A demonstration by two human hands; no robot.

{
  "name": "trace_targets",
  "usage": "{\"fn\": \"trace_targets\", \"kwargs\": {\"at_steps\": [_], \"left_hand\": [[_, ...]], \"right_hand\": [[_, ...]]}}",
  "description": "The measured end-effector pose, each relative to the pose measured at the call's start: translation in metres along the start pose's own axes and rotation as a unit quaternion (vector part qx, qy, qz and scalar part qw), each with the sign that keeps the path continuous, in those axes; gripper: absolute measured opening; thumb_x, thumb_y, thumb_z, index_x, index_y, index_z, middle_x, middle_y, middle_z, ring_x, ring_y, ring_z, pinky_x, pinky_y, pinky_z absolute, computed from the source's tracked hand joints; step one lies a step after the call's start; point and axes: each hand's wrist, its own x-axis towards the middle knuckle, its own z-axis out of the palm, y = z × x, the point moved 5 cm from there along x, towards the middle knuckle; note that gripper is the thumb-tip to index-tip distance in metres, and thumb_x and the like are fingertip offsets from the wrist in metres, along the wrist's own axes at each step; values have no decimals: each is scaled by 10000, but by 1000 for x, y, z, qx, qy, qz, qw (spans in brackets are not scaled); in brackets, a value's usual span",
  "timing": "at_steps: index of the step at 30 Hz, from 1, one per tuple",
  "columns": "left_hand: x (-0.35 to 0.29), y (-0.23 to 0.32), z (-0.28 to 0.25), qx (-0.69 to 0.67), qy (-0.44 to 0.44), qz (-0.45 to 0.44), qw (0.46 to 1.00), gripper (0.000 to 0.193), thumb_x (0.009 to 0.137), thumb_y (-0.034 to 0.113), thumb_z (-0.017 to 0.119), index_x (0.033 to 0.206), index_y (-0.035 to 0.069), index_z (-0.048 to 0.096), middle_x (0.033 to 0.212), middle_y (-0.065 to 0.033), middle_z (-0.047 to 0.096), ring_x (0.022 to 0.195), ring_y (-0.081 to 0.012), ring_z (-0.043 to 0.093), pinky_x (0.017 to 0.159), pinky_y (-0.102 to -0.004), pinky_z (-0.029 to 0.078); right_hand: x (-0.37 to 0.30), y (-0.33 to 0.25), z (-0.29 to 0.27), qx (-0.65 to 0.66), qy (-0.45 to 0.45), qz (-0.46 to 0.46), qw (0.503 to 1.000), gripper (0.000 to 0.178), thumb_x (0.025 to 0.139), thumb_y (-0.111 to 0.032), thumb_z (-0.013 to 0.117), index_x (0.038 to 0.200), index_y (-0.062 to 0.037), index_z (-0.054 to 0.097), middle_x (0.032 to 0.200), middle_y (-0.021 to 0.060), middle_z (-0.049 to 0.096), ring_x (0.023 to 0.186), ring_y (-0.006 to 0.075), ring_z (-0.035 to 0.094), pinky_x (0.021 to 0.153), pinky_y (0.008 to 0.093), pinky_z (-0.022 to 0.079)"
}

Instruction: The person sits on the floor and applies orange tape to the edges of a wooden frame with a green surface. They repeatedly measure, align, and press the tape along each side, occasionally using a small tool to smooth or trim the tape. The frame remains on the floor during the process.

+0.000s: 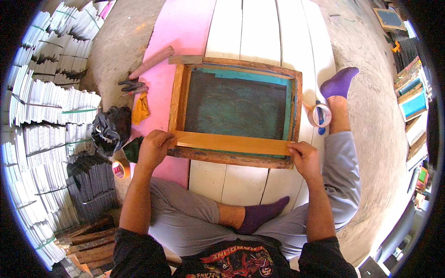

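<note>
A strip of brown adhesive tape [232, 142] stretches between my two hands, across the near part of a wooden screen-printing frame [297, 106]. My left hand [156, 147] pinches its left end at the frame's left side. At the other end, the fingertips of my right hand [304, 157] close on the tape by the right side. Whether the strip touches the mesh or hangs just above it, I cannot tell. The frame's dark mesh [234, 104] has teal borders, and the frame lies flat on a platform of white boards [257, 28] and a pink panel [185, 28].
Right of the frame stands a tape roll [320, 115]; another tape roll [121, 170] is at left. A tube-like piece [152, 62], dark-handled tools [133, 87], a yellow cloth [140, 109] and a black plastic bag [112, 129] lie leftward. Bundled paper stacks [60, 99] line the left.
</note>
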Motion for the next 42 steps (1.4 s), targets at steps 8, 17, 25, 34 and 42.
{"fn": "trace_targets", "kwargs": {"at_steps": [8,17,25,34,42], "left_hand": [[-5,0,16,29,-75,3,997,117,828,85,694,923,38,742,894,-161,705,857,-361,679,772,-452,556],[-6,4,28,69,-154,-17,985,161,851,122,675,977,79,766,913,-163,731,885,-368,689,824,-460,565],[-5,6,34,84,-180,-33,979,139,857,110,657,926,46,760,879,-159,682,906,-359,672,809,-458,556],[2,20,30,130,-213,-76,965,142,828,83,657,913,32,758,898,-194,676,916,-376,674,816,-470,557],[9,17,39,164,-254,-56,951,186,813,47,652,974,42,745,980,-203,693,937,-388,689,829,-477,574]], "right_hand": [[-4,0,6,-62,-40,32,997,146,840,7,683,968,-2,751,864,166,706,804,316,702,732,382,554],[-10,-13,14,-217,-90,32,972,191,812,-53,675,967,-103,776,843,95,688,778,320,689,708,432,557],[-14,-6,24,-295,-151,90,939,193,834,-208,631,950,-156,776,916,94,695,889,318,704,760,479,568],[-11,-20,30,-352,-144,61,923,214,780,-162,699,965,-194,803,842,64,669,800,282,703,700,422,553],[-8,-20,31,-366,-160,88,912,210,829,-182,649,975,-179,799,878,103,693,814,306,709,705,445,546]]}}
